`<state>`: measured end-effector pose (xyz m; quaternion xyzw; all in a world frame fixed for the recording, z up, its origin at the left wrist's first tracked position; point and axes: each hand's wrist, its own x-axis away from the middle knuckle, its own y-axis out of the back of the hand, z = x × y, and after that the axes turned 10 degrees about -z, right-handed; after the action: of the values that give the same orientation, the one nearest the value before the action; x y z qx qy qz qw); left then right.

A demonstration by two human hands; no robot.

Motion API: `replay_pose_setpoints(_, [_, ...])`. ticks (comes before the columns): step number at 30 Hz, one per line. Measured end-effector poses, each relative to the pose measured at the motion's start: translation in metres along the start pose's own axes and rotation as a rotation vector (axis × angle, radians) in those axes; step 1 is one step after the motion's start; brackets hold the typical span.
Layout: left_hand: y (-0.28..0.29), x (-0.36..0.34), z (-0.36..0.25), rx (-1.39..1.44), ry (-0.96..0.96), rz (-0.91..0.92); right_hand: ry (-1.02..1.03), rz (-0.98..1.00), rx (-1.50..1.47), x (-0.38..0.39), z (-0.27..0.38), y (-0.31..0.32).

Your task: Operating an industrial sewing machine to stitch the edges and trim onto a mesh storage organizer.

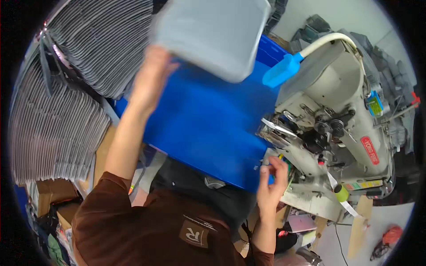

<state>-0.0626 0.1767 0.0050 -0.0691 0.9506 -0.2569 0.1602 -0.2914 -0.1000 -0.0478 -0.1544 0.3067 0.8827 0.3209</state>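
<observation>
My left hand [153,77], smeared by motion, is closed on the near left corner of a flat light-grey panel [213,35] with rounded corners and a pale edge. The panel is raised over the far part of a blue work surface [199,119]. At the right near corner of that surface is my right hand [272,181]. Its thumb and fingers are bent but apart, and I see nothing held between them. Just beyond it stands a beige industrial sewing machine [350,128], its needle area partly hidden by metal parts.
Tall stacks of grey panels [57,137] stand at the left. A blue lamp head [282,71] on a bent white neck hangs over the surface. A roll of white tape [341,193] hangs at the machine's front. Cardboard boxes [55,195] sit at the lower left.
</observation>
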Motion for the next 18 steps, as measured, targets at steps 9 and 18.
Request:
replay_pose_setpoints(9, [-0.082, 0.086, 0.088, -0.270, 0.106, 0.706, 0.331, -0.399, 0.796, -0.050, -0.003, 0.088])
replay_pose_setpoints(18, [-0.094, 0.076, 0.098, -0.347, 0.090, 0.719, 0.503, -0.395, 0.815, -0.070, -0.036, 0.112])
